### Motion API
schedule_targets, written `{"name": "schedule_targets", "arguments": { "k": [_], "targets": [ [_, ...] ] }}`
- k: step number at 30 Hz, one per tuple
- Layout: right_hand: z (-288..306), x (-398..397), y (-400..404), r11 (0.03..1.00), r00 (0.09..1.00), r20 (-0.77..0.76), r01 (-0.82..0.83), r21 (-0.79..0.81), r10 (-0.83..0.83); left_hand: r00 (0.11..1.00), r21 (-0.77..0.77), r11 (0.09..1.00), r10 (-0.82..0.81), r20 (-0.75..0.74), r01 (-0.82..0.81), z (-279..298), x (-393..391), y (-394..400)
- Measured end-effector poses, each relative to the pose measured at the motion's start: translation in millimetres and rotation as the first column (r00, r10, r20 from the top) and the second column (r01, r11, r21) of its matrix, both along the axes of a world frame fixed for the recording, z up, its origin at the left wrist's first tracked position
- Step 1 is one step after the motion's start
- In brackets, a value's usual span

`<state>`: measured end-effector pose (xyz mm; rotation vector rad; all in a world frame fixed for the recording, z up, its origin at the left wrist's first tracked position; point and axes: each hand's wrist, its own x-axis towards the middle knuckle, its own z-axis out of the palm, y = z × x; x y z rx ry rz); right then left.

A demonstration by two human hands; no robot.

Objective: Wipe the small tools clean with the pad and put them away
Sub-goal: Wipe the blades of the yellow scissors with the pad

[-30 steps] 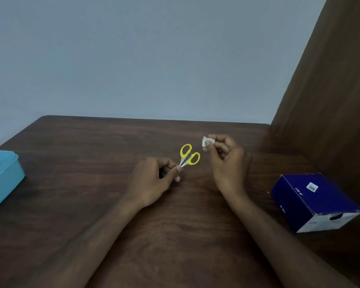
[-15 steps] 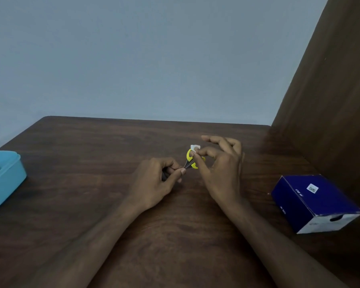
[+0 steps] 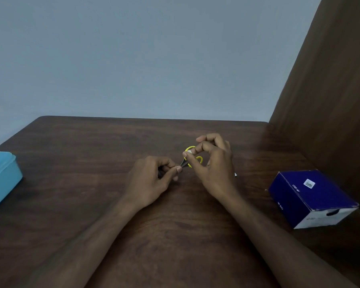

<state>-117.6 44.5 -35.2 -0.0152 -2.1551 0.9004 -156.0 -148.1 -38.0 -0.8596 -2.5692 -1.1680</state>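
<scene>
Scissors (image 3: 192,157) with yellow loops, blades pinched in left hand (image 3: 149,179) grip, right hand (image 3: 213,163) grip pinching white pad (image 3: 190,151) against 1 loop

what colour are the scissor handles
Yellow: the scissors' finger loops show bright yellow between the two hands, seen in the head view.

Both bare arms reach forward from the bottom, and the hands come close together in the middle. The left hand (image 3: 152,179) is curled up, with its thumb and first finger pressed tight together in a pinch. The right hand (image 3: 213,163) sits a bit higher, its thumb and first finger pinching too, and the other fingers are bent above
</scene>
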Motion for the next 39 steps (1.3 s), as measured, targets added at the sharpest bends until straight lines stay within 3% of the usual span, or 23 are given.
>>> {"name": "schedule_targets", "arguments": {
  "k": [8, 13, 17, 25, 30, 33, 36, 39],
  "targets": [
    [4, -3, 5, 0.930, 0.992, -0.021, -0.127, -0.346, 0.127, 0.999, 0.045, 0.999, 0.018, 0.045, -0.020, 2, 1, 1],
    [7, -1, 5, 0.899, 0.984, -0.048, -0.179, -0.401, 0.174, 0.999, 0.059, 0.998, 0.024, 0.049, -0.027, 2, 0, 1],
    [4, -1, 4, 0.905, 0.981, 0.023, -0.167, -0.391, 0.191, 1.000, 0.056, 0.998, 0.004, 0.001, -0.004, 0, -1, 0],
    [10, 6, 10, 0.999, 0.999, -0.026, -0.021, -0.033, 0.020, 0.991, -0.014, 1.000, 0.026, -0.132, -0.028, -3, -4, -2],
    [9, 5, 14, 0.999, 0.995, 0.099, -0.023, -0.037, 0.027, 0.982, -0.113, 0.993, 0.017, -0.186, -0.038, 0, 2, -1],
    [10, 4, 18, 1.000, 0.996, 0.092, -0.016, 0.024, 0.014, 0.983, -0.156, 0.987, 0.016, -0.183, -0.045, 2, 4, 0],
    [14, 3, 20, 0.969, 0.998, 0.041, -0.054, 0.242, 0.046, 0.979, -0.155, 0.987, 0.008, -0.201, -0.040, 2, 4, 0],
    [16, 0, 23, 0.877, 0.992, 0.037, -0.122, 0.465, 0.118, 0.981, -0.139, 0.989, 0.028, -0.191, -0.055, 0, 3, -1]
  ]
}}
